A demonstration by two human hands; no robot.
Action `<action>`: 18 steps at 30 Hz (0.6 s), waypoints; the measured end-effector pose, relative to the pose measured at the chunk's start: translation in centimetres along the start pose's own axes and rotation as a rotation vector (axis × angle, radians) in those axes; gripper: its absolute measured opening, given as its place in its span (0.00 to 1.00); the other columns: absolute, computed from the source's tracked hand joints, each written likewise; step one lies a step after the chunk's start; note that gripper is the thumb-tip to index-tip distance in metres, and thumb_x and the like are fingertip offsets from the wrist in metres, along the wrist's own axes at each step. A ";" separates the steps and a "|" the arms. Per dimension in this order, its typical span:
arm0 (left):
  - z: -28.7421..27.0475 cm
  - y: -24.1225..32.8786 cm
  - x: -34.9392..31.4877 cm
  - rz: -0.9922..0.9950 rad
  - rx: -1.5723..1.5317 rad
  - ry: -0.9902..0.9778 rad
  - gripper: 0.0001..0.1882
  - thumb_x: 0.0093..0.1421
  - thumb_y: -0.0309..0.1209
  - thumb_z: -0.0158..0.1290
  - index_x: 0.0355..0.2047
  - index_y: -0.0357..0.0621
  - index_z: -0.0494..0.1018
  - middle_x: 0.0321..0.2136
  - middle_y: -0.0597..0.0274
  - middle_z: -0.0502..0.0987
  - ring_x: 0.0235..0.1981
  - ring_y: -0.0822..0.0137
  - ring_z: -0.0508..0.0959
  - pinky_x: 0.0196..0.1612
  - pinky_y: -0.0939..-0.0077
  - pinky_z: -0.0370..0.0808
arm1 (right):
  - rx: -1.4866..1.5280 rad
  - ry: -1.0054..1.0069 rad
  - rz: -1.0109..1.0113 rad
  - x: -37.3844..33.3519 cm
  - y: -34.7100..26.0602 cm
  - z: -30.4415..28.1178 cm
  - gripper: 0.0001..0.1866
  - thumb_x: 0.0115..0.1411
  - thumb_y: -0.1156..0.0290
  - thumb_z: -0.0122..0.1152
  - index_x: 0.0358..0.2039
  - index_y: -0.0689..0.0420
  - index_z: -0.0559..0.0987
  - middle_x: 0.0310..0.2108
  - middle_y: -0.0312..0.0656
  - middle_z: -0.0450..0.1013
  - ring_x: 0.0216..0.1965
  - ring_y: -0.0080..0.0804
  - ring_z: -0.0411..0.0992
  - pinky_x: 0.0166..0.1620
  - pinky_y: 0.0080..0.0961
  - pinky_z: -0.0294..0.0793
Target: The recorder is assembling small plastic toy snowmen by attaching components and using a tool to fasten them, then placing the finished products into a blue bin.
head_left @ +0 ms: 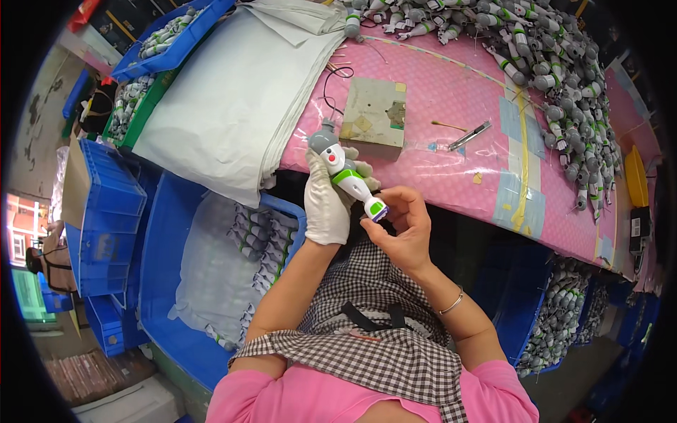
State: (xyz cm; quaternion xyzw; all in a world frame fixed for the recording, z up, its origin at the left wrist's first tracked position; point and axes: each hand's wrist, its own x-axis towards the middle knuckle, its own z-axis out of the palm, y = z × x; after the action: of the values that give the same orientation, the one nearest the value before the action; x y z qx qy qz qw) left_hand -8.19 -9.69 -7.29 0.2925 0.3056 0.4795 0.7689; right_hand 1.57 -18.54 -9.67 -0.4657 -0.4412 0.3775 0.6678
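Note:
A toy figure's limb [347, 176] is tilted in front of me, just off the table's near edge. It is white with green bands, a grey rounded upper end, a red dot and a purple-edged lower tip. My left hand [326, 204], in a white glove, is wrapped around its middle. Bare, my right hand [403, 229] has thumb and forefinger closed about the lower tip; the exact contact is partly hidden. Just beyond the limb sits a grey metal block [374, 113] with a dark cable beside it.
Pink-covered table [444, 169] carries a metal-bladed cutter [470, 136], a cotton swab [448, 125] and a large heap of similar limbs [557, 84] at right. White sheets [233, 92] overhang its left side. A blue bin [166, 282] with limbs stands below left; more limbs [557, 317] lie lower right.

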 end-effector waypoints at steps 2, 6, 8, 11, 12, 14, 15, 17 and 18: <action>-1.0 -0.1 0.2 -0.005 -0.049 -0.024 0.35 0.61 0.61 0.30 0.43 0.37 0.65 0.29 0.54 0.75 0.26 0.61 0.77 0.32 0.69 0.77 | 0.006 -0.027 -0.011 0.1 0.4 -0.1 0.26 0.46 0.85 0.64 0.45 0.60 0.64 0.39 0.40 0.70 0.38 0.23 0.71 0.43 0.20 0.72; -1.7 0.4 0.0 -0.031 -0.100 -0.073 0.38 0.60 0.62 0.29 0.47 0.37 0.63 0.34 0.50 0.75 0.31 0.58 0.78 0.37 0.65 0.76 | 0.025 -0.074 -0.001 0.3 1.0 -0.4 0.27 0.46 0.85 0.63 0.45 0.59 0.63 0.41 0.41 0.70 0.40 0.24 0.71 0.44 0.21 0.72; -1.9 0.7 -0.4 -0.050 -0.085 -0.071 0.39 0.59 0.63 0.28 0.49 0.37 0.63 0.37 0.49 0.74 0.35 0.56 0.77 0.42 0.62 0.75 | 0.030 -0.083 0.007 0.3 1.2 -0.7 0.26 0.46 0.86 0.63 0.45 0.60 0.63 0.41 0.42 0.70 0.40 0.24 0.71 0.44 0.21 0.72; -2.3 1.0 -0.8 -0.067 -0.156 -0.104 0.39 0.59 0.63 0.28 0.49 0.37 0.63 0.39 0.47 0.73 0.38 0.54 0.76 0.45 0.60 0.73 | 0.046 -0.105 0.017 0.3 1.5 -1.0 0.26 0.46 0.86 0.62 0.45 0.60 0.63 0.42 0.43 0.70 0.41 0.25 0.71 0.45 0.21 0.72; -2.7 1.2 -1.1 -0.076 -0.164 -0.133 0.40 0.59 0.63 0.30 0.51 0.37 0.61 0.43 0.47 0.72 0.42 0.52 0.74 0.47 0.57 0.72 | 0.054 -0.110 0.054 0.3 1.4 -1.0 0.24 0.47 0.86 0.62 0.44 0.61 0.64 0.43 0.43 0.70 0.41 0.24 0.71 0.45 0.22 0.72; -3.2 1.9 -1.5 -0.144 -0.296 -0.112 0.41 0.59 0.64 0.29 0.53 0.36 0.60 0.47 0.44 0.69 0.45 0.48 0.72 0.48 0.53 0.71 | 0.065 -0.126 0.095 0.4 1.6 -1.2 0.23 0.47 0.86 0.62 0.43 0.61 0.66 0.44 0.43 0.69 0.41 0.24 0.71 0.45 0.23 0.73; -3.6 2.4 -1.7 -0.215 -0.431 -0.095 0.42 0.58 0.64 0.28 0.54 0.36 0.58 0.51 0.41 0.65 0.48 0.44 0.70 0.49 0.48 0.69 | 0.017 -0.126 0.078 0.4 1.7 -1.3 0.21 0.46 0.87 0.61 0.41 0.61 0.67 0.43 0.44 0.70 0.41 0.27 0.72 0.45 0.23 0.73; -5.3 4.1 -2.1 -0.296 -0.361 -0.157 0.42 0.58 0.64 0.28 0.53 0.35 0.60 0.52 0.40 0.64 0.49 0.44 0.69 0.48 0.47 0.70 | -0.030 -0.150 0.071 1.0 2.0 -1.7 0.20 0.46 0.88 0.60 0.40 0.61 0.69 0.42 0.45 0.71 0.41 0.30 0.72 0.44 0.24 0.74; -6.3 5.1 -2.5 -0.389 -0.287 -0.226 0.43 0.58 0.64 0.28 0.52 0.34 0.61 0.54 0.40 0.62 0.50 0.44 0.68 0.48 0.45 0.70 | -0.287 -0.190 -0.295 1.5 2.1 -2.2 0.19 0.45 0.88 0.61 0.38 0.61 0.71 0.41 0.46 0.72 0.40 0.34 0.73 0.43 0.25 0.74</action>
State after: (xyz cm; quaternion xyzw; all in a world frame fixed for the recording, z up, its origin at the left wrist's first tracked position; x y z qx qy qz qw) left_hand -16.61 -9.16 -7.08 0.1682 0.1971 0.3255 0.9094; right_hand 3.92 -17.24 -11.70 -0.4488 -0.6147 0.2514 0.5979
